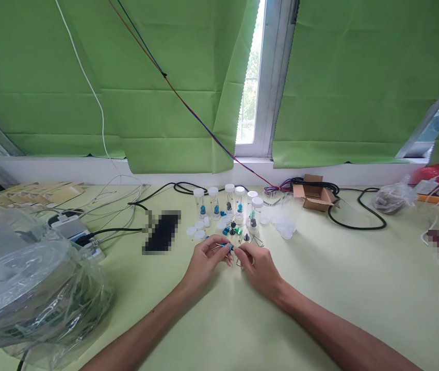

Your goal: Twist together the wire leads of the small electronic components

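Observation:
My left hand (207,258) is closed in a pinch on a small blue part (227,248) with a dark end. Thin metal pieces show about its fingers. Close beside it, my right hand (260,265) has thumb and forefinger pressed together at the part's dark end; what they hold is too small to make out. Just beyond the hands lie loose blue, black and green parts (238,231) and thin bent metal pieces (257,240). Behind them stand several clear tubes (229,198) with white caps, some with blue or dark parts inside.
White round caps (191,231) lie left of the tubes, translucent pieces (286,226) to the right. A small cardboard box (313,194) and black cables (358,226) are at the back. A plastic-wrapped reel (29,288) fills the left; a blurred dark rectangle (163,232) lies nearer.

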`<act>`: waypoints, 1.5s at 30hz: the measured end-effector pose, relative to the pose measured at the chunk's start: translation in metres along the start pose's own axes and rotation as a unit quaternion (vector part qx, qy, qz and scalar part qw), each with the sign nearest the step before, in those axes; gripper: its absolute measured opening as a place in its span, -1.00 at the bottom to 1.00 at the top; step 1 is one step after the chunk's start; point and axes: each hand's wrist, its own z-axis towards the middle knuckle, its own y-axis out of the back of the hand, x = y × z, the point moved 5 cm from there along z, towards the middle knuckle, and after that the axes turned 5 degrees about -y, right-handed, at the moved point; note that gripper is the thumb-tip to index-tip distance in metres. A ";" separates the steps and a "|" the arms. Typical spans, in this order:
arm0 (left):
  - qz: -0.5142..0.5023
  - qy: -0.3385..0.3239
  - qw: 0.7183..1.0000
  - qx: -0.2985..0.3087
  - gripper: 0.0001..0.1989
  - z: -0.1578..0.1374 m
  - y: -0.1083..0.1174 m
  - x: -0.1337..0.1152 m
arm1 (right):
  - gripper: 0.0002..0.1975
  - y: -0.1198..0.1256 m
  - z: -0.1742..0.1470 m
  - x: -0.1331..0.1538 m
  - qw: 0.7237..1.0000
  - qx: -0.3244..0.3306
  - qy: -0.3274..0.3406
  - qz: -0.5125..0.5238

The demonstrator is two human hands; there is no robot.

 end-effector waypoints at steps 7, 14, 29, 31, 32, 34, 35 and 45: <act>0.000 -0.003 1.000 -0.012 -0.78 0.000 0.003 0.001 | -0.77 0.001 -0.001 0.000 0.999 -0.016 -0.007 0.052; -0.013 0.010 1.000 -0.007 -0.78 0.000 0.004 0.003 | -0.86 -0.001 -0.003 -0.002 0.998 -0.016 0.017 0.060; -0.026 0.010 1.000 0.001 -0.81 0.000 0.001 0.003 | -0.87 -0.001 -0.001 -0.001 0.999 0.001 -0.008 0.040; -0.025 0.011 1.000 0.002 -0.82 -0.001 0.000 0.003 | -0.84 -0.002 -0.001 -0.001 0.999 0.004 -0.008 0.031; -0.024 0.012 1.000 0.004 -0.82 -0.001 0.000 0.002 | -0.83 -0.002 -0.001 -0.001 1.000 0.005 -0.008 0.027; -0.023 0.012 1.000 0.007 -0.82 -0.001 -0.001 0.002 | -0.79 -0.002 -0.001 -0.001 1.000 0.009 -0.008 0.020; -0.023 0.011 1.000 0.008 -0.82 -0.001 -0.001 0.003 | -0.77 -0.002 -0.001 -0.001 1.000 0.011 -0.009 0.018; -0.029 0.015 0.999 0.007 -0.81 -0.001 -0.001 0.006 | -0.67 -0.004 0.000 -0.006 1.000 0.018 -0.021 0.006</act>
